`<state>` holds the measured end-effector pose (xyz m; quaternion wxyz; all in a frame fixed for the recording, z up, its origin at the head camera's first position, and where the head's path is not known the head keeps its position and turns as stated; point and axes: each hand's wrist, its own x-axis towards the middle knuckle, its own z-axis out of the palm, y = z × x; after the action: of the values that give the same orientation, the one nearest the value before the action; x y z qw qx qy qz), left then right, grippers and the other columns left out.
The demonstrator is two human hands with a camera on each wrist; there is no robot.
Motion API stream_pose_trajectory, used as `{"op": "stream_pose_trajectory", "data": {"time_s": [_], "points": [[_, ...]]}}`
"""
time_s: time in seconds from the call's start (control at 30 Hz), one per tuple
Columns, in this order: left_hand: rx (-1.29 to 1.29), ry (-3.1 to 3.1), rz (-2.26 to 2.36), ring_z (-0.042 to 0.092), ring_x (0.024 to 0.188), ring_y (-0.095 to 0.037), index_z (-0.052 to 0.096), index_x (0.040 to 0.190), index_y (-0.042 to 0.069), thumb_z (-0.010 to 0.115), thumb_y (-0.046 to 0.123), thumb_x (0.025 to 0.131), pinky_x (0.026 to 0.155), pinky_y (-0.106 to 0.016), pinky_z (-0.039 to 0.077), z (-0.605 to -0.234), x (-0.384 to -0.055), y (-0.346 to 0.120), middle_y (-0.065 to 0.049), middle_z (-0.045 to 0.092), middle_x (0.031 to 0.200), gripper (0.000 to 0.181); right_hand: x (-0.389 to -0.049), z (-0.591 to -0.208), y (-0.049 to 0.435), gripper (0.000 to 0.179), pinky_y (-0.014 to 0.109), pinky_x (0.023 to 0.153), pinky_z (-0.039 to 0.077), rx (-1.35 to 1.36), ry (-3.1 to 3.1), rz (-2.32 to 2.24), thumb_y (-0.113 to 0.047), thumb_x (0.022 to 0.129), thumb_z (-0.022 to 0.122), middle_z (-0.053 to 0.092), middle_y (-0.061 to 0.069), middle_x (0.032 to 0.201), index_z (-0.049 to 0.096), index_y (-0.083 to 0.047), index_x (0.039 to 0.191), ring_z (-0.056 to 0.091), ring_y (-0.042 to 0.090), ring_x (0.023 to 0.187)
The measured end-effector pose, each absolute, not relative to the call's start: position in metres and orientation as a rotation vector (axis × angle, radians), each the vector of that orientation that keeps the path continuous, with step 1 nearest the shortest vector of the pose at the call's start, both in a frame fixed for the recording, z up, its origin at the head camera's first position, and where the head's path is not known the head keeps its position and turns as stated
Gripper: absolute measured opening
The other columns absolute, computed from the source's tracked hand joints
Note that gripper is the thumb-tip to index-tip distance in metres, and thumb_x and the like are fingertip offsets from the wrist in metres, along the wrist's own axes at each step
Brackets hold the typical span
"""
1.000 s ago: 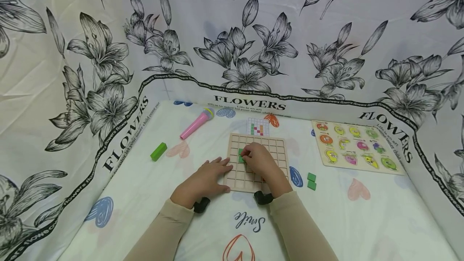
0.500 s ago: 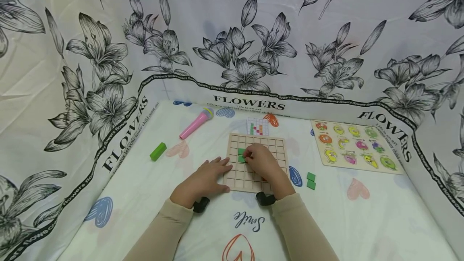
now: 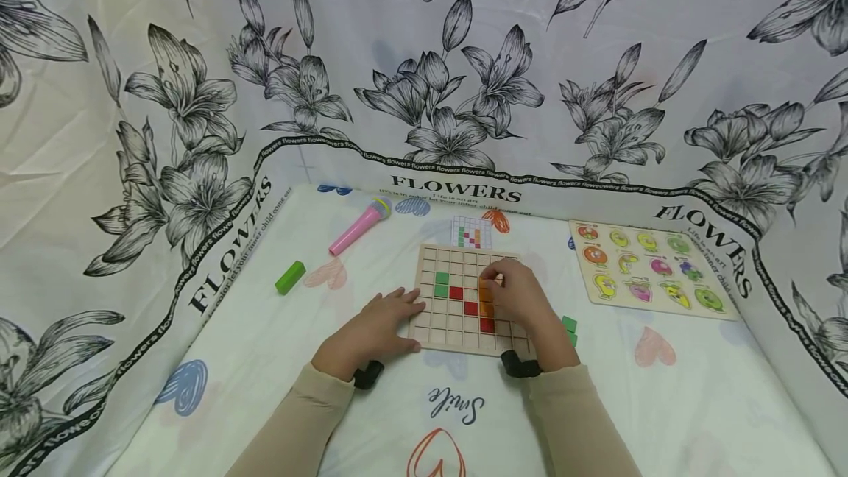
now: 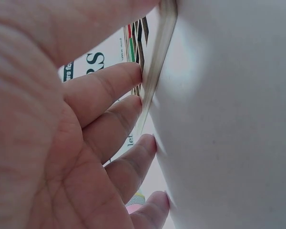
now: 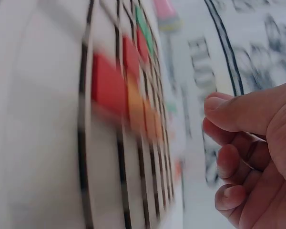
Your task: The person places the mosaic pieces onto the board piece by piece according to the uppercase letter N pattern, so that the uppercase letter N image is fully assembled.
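The wooden grid board [image 3: 436,333] lies flat in front of me. On it are two green tiles [image 3: 441,285], red tiles [image 3: 471,308] in a diagonal, and a column of orange tiles [image 3: 486,309]. My left hand [image 3: 377,328] rests on the cloth, fingers spread, with fingertips touching the board's left edge. Above the board's right part is my right hand [image 3: 520,293], beside the orange column. In the right wrist view its thumb and index finger meet, the other fingers curl, and nothing shows between them. Loose green tiles [image 3: 569,324] lie to the right, partly behind the right wrist.
A pattern card [image 3: 472,232] lies behind the board. Left of it are a pink toy microphone [image 3: 358,228] and a green block [image 3: 290,277]. A fruit puzzle board [image 3: 652,267] lies to the right. Flower-printed cloth [image 3: 464,79] hangs at the back.
My right hand has moved right from the green tiles to the orange column, uncovering the red and orange tiles. It now covers part of the loose green tiles. My left hand has stayed put.
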<state>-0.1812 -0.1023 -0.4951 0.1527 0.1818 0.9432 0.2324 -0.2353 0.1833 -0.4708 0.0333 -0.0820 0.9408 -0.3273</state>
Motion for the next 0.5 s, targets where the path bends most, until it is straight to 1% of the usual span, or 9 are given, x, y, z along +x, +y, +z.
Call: {"op": "stream_pose_trajectory", "data": {"time_s": [0.13, 0.27, 0.37, 0.5], "points": [[0.52, 2.705, 0.651, 0.027, 0.168, -0.032, 0.057, 0.161, 0.02, 0.088, 0.034, 0.093, 0.137, -0.06, 0.019, -0.494, -0.181, -0.101, 0.0, 0.04, 0.176, 0.076, -0.226, -0.472, 0.233, 0.018, 0.035, 0.081, 0.052, -0.099, 2.913, -0.941, -0.014, 0.107, 0.069, 0.07, 0.01, 0.12, 0.076, -0.009, 0.122, 0.058, 0.026, 0.097], [0.515, 2.703, 0.647, 0.027, 0.168, -0.032, 0.057, 0.161, 0.02, 0.088, 0.034, 0.093, 0.137, -0.059, 0.019, -0.493, -0.182, -0.101, 0.0, 0.04, 0.176, 0.076, -0.213, -0.477, 0.277, 0.025, 0.034, 0.077, 0.051, 0.016, 2.882, -0.876, -0.015, 0.107, 0.067, 0.069, 0.013, 0.122, 0.074, -0.006, 0.129, 0.058, 0.027, 0.095], [0.518, 2.702, 0.648, 0.027, 0.168, -0.032, 0.057, 0.161, 0.02, 0.088, 0.034, 0.093, 0.137, -0.06, 0.019, -0.493, -0.182, -0.101, 0.0, 0.039, 0.177, 0.076, -0.201, -0.481, 0.299, 0.03, 0.036, 0.077, 0.052, 0.078, 2.832, -0.842, -0.017, 0.106, 0.069, 0.068, 0.016, 0.121, 0.072, -0.003, 0.132, 0.059, 0.028, 0.095], [0.525, 2.706, 0.638, 0.026, 0.168, -0.032, 0.056, 0.162, 0.02, 0.088, 0.036, 0.093, 0.137, -0.06, 0.019, -0.495, -0.182, -0.101, 0.0, 0.039, 0.177, 0.077, -0.19, -0.486, 0.314, 0.034, 0.039, 0.083, 0.053, 0.119, 2.79, -0.807, -0.018, 0.104, 0.072, 0.067, 0.015, 0.118, 0.072, -0.002, 0.134, 0.058, 0.028, 0.1]]}}
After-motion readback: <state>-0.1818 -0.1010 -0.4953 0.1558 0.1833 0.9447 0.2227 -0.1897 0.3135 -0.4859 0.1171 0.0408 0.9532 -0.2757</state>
